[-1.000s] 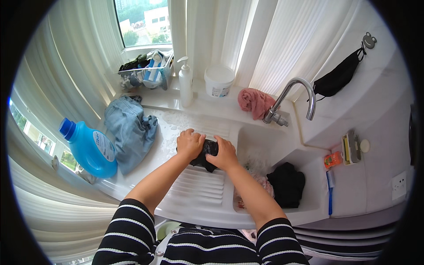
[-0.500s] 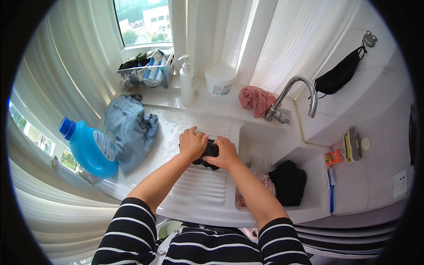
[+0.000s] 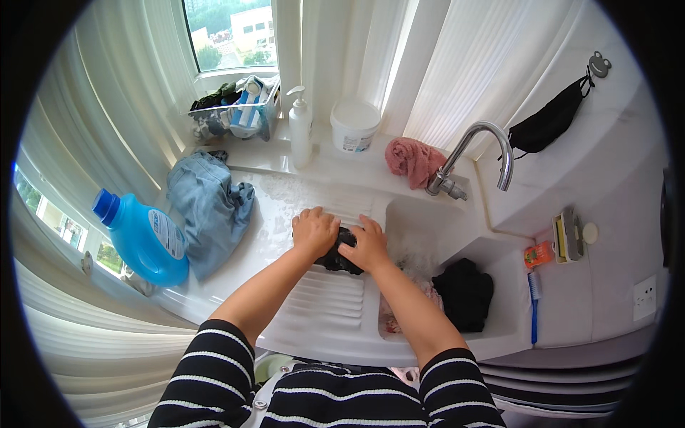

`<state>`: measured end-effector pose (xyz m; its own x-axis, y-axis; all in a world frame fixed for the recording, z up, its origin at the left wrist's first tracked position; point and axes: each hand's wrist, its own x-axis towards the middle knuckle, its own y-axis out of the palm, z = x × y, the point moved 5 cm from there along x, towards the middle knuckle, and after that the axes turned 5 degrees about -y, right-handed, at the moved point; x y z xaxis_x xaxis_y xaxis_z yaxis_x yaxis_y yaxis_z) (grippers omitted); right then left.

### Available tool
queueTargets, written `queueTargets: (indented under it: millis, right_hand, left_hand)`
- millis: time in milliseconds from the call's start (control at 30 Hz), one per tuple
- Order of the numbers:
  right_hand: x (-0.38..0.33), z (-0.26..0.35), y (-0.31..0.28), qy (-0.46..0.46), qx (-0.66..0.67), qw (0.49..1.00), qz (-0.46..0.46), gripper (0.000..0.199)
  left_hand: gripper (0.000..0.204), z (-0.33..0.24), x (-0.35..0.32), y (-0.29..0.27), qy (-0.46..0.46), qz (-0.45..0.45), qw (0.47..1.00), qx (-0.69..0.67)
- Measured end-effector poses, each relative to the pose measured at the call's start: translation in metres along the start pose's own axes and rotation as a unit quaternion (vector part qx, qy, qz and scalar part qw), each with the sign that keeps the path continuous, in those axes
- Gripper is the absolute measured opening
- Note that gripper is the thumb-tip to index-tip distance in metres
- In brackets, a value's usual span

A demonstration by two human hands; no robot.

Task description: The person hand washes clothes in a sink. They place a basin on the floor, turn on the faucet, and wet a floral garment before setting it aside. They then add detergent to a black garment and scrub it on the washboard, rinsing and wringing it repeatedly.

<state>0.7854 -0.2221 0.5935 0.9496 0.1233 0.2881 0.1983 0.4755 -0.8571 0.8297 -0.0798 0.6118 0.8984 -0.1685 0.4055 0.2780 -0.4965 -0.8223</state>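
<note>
One black cloth (image 3: 338,259), bunched on the washboard (image 3: 325,303) beside the sink (image 3: 408,220), my left hand (image 3: 315,234) and right hand (image 3: 368,247) holding its two sides: likely soft, wet-heavy and slippery, best gripped at both sides.

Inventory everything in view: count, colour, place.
Washboard: 1, white, centre
Basin: 1, white, right centre
Cloth: 1, black, on washboard
Bundle: 1, black, in basin
Patterned cloth: 1, pinkish, in basin
Rumpled garment: 1, light blue, left
Jug: 1, blue, far left
Tub: 1, white, behind washboard
Pump bottle: 1, white, beside tub
Bin: 1, clear, upper left
Faucet: 1, silver, behind basin
Towel: 1, pink, beside faucet
Mask: 1, black, upper right
Hook: 1, grey, above mask
Brush: 1, blue, beside basin
Packet: 1, orange, above brush
Holder: 1, grey, right wall
Socket: 1, white, right
Windows: 2+, clear, left
Curtains: several, white, around
Left hand: 1, on cloth
Right hand: 1, on cloth
Sleeves: 2, black-and-white, bottom
</note>
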Motion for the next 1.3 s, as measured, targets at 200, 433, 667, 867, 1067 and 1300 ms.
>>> queueTargets:
  millis: [200, 433, 667, 867, 1067, 1300]
  right_hand:
    - [-0.096, 0.063, -0.032, -0.212, 0.117, 0.970, -0.005, 0.044]
    - [0.005, 0.013, -0.003, 0.002, 0.064, 0.995, -0.071, 0.051]
    - [-0.077, 0.047, -0.037, -0.155, 0.193, 0.969, -0.007, 0.036]
    - [-0.017, 0.026, -0.006, -0.148, 0.097, 0.981, -0.084, 0.029]
    - [-0.016, 0.022, -0.022, 0.004, 0.177, 0.981, -0.075, 0.035]
    - [-0.054, 0.044, -0.018, -0.211, 0.146, 0.958, -0.131, 0.021]
  left_hand:
    - [0.019, -0.013, -0.098, -0.061, 0.159, 0.124, 0.972, -0.122]
    - [0.021, 0.010, -0.002, -0.005, 0.022, 0.009, 0.999, -0.034]
    - [0.016, -0.010, -0.086, -0.056, 0.133, 0.070, 0.969, -0.195]
    - [0.021, -0.001, -0.029, -0.011, 0.099, -0.028, 0.991, -0.085]
    - [0.019, -0.001, -0.024, -0.020, 0.075, -0.004, 0.985, -0.153]
    - [0.025, -0.006, -0.070, -0.035, 0.153, 0.008, 0.982, -0.114]
